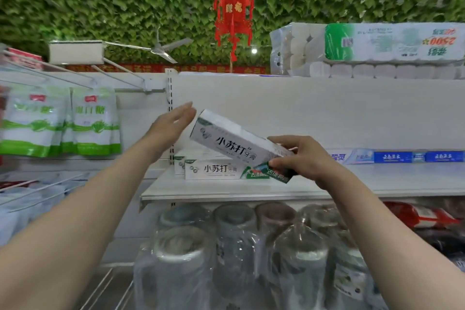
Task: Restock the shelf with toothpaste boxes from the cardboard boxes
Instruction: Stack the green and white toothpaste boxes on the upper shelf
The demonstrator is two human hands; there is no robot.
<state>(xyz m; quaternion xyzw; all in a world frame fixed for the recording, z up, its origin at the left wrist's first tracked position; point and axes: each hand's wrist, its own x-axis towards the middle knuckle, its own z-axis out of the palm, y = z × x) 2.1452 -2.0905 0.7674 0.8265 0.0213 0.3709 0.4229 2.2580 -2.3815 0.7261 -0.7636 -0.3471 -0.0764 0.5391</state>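
1. Step: placing. One toothpaste box is in the air over the shelf and not set down yet.
2. Right hand: fingers and thumb curled round the box's near-right end, carrying its weight. The box is tilted, with the far-left end high and the gripped end low.
3. Left hand: flat, fingers straight, holding nothing. Its fingertips are just beside the box's raised left end; I can't tell whether they touch.
4. Target: a stack of matching boxes at the left end of the shelf, directly under the held box. The low end of the held box overlaps the right end of the stack's front box.
5. Next move, my read: level the box, square it to the stack with the label facing near, and lower it on top or just in front. The left hand looks placed to steady or nudge the left end.
6. The shelf is bare between the stack and the blue boxes far right, so there's plenty left to fill.
7. Cardboard boxes aren't in view.
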